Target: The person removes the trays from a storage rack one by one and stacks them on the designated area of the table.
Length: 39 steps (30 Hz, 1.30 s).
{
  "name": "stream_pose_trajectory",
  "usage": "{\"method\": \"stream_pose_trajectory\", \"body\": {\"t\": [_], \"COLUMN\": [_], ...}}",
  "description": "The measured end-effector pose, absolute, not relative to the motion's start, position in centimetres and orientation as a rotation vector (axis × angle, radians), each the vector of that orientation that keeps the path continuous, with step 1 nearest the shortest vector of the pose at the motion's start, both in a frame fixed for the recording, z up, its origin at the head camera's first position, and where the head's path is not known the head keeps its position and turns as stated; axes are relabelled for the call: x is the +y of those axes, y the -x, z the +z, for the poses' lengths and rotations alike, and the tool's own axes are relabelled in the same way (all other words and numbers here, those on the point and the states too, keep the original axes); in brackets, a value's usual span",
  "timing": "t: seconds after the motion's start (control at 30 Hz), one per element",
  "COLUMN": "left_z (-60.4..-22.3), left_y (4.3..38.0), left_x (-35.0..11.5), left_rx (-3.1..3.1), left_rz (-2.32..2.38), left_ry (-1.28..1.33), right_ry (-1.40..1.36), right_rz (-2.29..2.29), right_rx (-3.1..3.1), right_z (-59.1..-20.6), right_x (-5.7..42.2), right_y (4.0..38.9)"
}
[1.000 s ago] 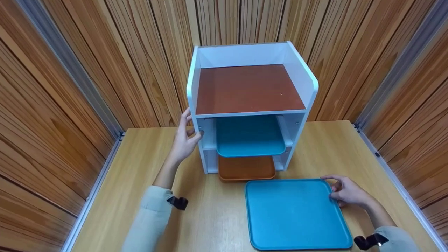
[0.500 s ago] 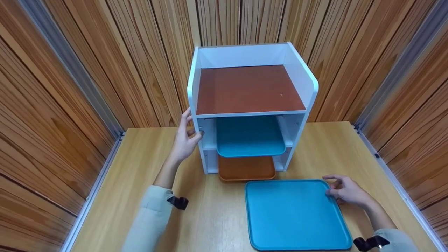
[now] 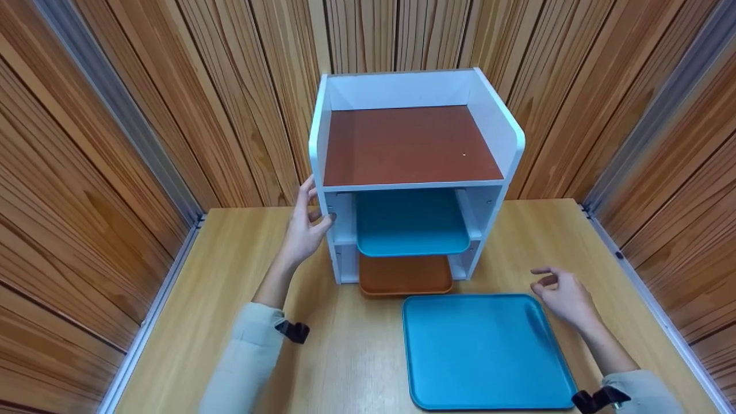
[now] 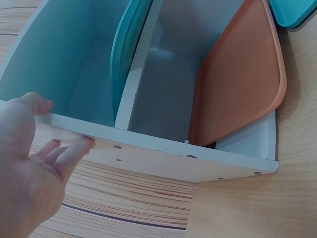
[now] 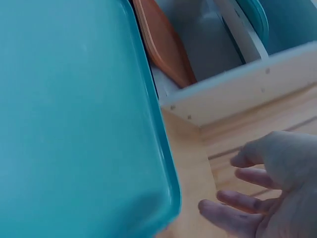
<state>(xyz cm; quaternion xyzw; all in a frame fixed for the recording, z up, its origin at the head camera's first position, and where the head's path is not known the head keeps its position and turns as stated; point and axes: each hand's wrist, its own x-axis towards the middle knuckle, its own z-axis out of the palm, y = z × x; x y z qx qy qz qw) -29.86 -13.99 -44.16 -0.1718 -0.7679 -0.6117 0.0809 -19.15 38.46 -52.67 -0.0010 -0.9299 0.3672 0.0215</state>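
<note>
Surface (image 3: 339,362): light wood grain, enclosed on three visible sides by plank-patterned walls (image 3: 402,34), with grey metal strips (image 3: 118,109) at the corners. White shelf unit (image 3: 411,146) near back wall; left hand (image 3: 305,233) pinches its left panel. Large blue tray (image 3: 483,353) flat on surface, front right. Right hand (image 3: 566,296) just beyond its far right corner, fingers loosely parted, holding nothing. Smaller blue tray (image 3: 413,221) on middle shelf, brown tray (image 3: 405,277) below.

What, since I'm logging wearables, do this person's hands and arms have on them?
The left hand and right hand are ungloved. The left sleeve and right sleeve are pale grey-green, leaving the wrists bare. The left black device and right black device are small, angular pieces by the cuffs. No cables or readable markings show.
</note>
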Motion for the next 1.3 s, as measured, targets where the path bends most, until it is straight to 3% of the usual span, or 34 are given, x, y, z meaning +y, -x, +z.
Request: {"method": "stream_pose_trajectory", "body": {"t": [0.67, 1.3], "left_z": [-44.3, -44.2], "left_y": [30.0, 30.0], "left_x": [-13.9, -13.9], "left_rx": [-2.264, -2.270], "left_rz": [-1.833, -1.838], "left_ry": [0.539, 0.530], "right_ry": [0.224, 0.138], "right_rz": [2.021, 2.304], "right_rx": [-2.396, -2.052], "right_z": [-51.4, -49.4], "right_x": [29.7, 24.2], "right_y": [19.6, 19.7]}}
